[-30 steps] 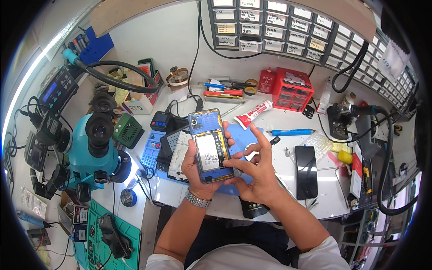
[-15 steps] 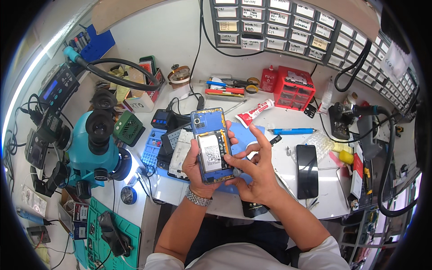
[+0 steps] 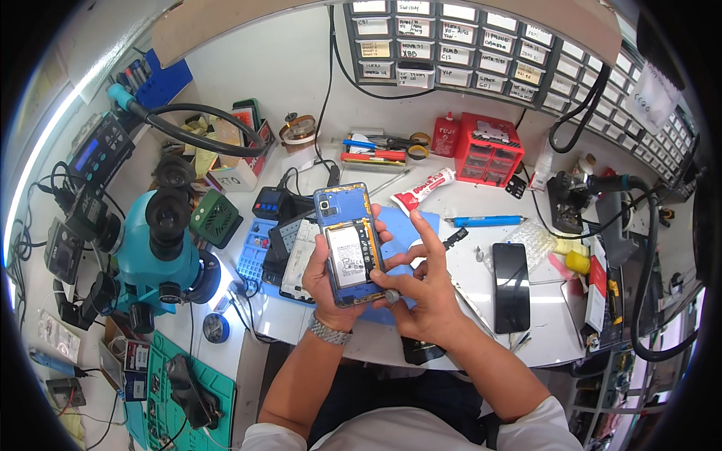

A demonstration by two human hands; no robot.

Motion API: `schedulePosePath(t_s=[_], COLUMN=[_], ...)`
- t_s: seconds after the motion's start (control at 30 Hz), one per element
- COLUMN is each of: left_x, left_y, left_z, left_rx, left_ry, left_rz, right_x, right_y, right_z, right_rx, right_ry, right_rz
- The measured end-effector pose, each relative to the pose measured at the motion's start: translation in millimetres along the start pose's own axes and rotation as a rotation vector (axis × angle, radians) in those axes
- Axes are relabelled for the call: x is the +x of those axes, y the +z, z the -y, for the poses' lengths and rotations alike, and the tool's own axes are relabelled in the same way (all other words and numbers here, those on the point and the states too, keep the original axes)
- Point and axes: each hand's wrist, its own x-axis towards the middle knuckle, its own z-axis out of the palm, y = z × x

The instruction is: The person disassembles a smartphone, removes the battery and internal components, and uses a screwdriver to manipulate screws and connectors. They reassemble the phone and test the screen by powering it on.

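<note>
My left hand is closed around a blue phone with its back off, the thumb along one edge and fingertips showing at the other. Inside the phone lies a white battery, with a dark strip beside it and the camera lenses near the top. At the lower right edge of the phone is my right hand, a digit touching the frame near the battery. Its index finger points up and away. A small grey round-ended piece sits among its curled fingers; most of it is hidden.
A blue mat lies under the hands, with a red-and-white tube beyond. To the right are a blue pen-like tool and a black phone. A teal microscope stands at left, near a phone frame.
My right hand has shifted slightly down and left along the phone's edge, and its fingers have curled a little. The left hand keeps its hold on the phone. The whole view has shifted slightly.
</note>
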Motion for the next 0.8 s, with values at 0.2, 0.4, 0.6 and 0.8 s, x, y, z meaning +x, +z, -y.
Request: schedulePosePath(t_s=[0.2,0.4,0.6,0.8], left_x=[-0.4,2.6,2.9,0.9], left_y=[5.5,11.6,7.6,10.3], left_z=[1.7,2.7,3.2,2.9], left_rx=[0.096,0.168,0.111,0.120], left_ry=[0.027,0.010,-0.001,-0.027], left_rz=[-0.028,0.024,0.025,0.031], right_x=[0.4,0.2,1.9,8.5], right_y=[0.7,-1.3,-3.2,-9.2], right_z=[7.1,11.6,10.5,15.4], right_rx=[-0.046,-0.074,-0.070,-0.011], right_ry=[0.077,0.097,0.117,0.208], right_rz=[0.029,0.062,0.098,0.129])
